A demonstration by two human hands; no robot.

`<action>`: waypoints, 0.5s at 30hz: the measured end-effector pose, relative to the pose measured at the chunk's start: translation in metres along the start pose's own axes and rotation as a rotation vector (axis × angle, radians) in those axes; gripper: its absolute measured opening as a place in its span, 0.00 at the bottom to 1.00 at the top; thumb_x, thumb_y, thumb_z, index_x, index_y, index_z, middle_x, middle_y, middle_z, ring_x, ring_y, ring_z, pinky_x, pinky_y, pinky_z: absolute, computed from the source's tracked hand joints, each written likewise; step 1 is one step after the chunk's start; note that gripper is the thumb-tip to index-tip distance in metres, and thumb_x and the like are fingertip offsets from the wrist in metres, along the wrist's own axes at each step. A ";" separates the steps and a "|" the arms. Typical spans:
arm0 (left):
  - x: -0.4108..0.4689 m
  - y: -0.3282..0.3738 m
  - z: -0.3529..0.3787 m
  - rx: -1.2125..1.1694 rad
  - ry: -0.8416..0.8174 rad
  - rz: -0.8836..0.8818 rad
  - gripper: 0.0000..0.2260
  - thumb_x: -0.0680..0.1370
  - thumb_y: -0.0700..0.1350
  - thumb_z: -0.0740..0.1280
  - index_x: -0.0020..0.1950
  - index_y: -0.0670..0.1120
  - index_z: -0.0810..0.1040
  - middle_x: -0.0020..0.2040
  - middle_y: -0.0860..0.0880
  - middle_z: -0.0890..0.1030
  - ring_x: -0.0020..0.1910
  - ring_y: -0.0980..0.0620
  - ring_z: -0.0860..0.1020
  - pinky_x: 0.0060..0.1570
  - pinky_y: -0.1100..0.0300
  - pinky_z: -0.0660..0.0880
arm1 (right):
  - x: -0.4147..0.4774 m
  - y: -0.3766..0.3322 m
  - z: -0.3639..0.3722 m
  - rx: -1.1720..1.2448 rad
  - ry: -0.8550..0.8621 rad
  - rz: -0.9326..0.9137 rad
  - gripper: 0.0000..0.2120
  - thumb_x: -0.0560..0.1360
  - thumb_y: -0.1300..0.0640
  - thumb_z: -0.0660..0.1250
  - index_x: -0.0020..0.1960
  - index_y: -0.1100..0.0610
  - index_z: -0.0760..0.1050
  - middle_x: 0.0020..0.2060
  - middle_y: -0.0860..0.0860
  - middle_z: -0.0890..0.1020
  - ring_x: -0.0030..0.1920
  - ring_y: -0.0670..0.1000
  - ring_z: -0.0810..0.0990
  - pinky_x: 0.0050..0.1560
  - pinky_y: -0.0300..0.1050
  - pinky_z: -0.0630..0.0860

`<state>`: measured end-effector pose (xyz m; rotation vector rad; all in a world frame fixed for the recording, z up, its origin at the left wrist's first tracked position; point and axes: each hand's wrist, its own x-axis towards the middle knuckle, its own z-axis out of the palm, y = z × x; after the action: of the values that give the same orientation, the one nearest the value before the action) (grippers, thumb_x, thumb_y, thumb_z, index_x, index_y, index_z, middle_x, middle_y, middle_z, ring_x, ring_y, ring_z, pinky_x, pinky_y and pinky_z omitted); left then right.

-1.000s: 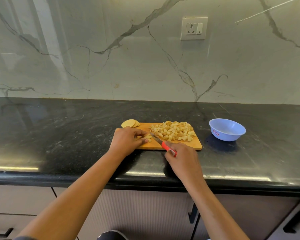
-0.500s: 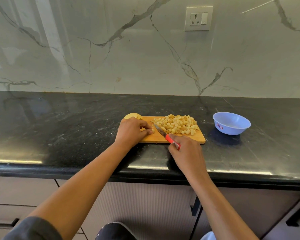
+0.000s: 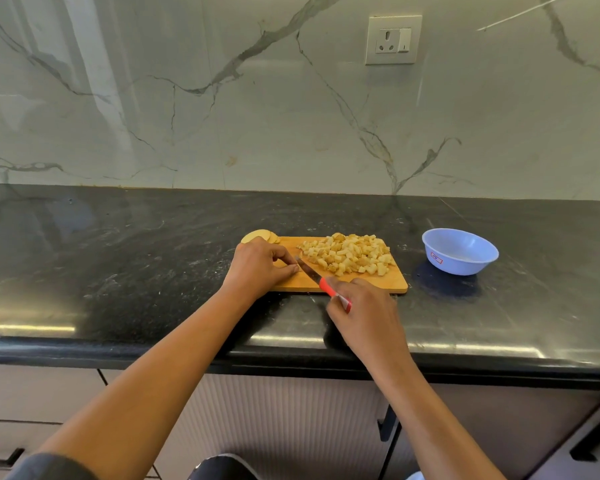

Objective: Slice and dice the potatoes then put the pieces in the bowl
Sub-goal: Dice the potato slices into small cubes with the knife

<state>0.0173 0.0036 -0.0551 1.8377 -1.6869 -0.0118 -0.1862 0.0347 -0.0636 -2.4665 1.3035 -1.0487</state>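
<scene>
Potato dice (image 3: pixel 347 252): one pile on board (image 3: pixel 371 284); one bowl (image 3: pixel 465 265); right hand (image 3: pixel 368 318) grips knife (image 3: pixel 317 278); left hand (image 3: pixel 257 268) grasp unclear.

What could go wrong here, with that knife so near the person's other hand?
1. The left hand has its fingertips right beside the blade of the knife that the right hand grips; a slip could nick them.
2. The diced potato pile reaches near the right edge of the cutting board, so pieces might tumble onto the countertop.
3. The bowl stands apart from the board; pieces could drop in between.
</scene>
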 end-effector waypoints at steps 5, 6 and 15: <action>0.002 -0.001 0.001 0.012 -0.006 0.005 0.05 0.72 0.54 0.73 0.44 0.55 0.84 0.46 0.52 0.80 0.46 0.55 0.75 0.53 0.55 0.74 | 0.003 0.000 0.001 -0.013 -0.050 -0.007 0.19 0.79 0.55 0.60 0.69 0.47 0.71 0.38 0.47 0.74 0.38 0.46 0.72 0.34 0.36 0.65; 0.003 -0.001 0.001 0.018 -0.002 0.013 0.05 0.72 0.54 0.73 0.44 0.55 0.84 0.46 0.52 0.81 0.46 0.55 0.75 0.53 0.56 0.73 | 0.005 0.000 0.001 -0.017 -0.061 -0.011 0.19 0.79 0.56 0.60 0.69 0.48 0.71 0.39 0.47 0.74 0.39 0.46 0.72 0.35 0.37 0.66; 0.000 -0.003 0.003 0.041 0.036 0.047 0.04 0.72 0.55 0.72 0.43 0.56 0.83 0.45 0.51 0.81 0.47 0.54 0.75 0.58 0.54 0.70 | 0.019 -0.028 0.008 -0.334 -0.169 -0.108 0.18 0.81 0.58 0.57 0.71 0.56 0.66 0.53 0.52 0.75 0.46 0.51 0.76 0.37 0.40 0.66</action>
<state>0.0185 0.0019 -0.0588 1.8168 -1.7173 0.0757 -0.1551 0.0358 -0.0474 -2.8224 1.4022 -0.6672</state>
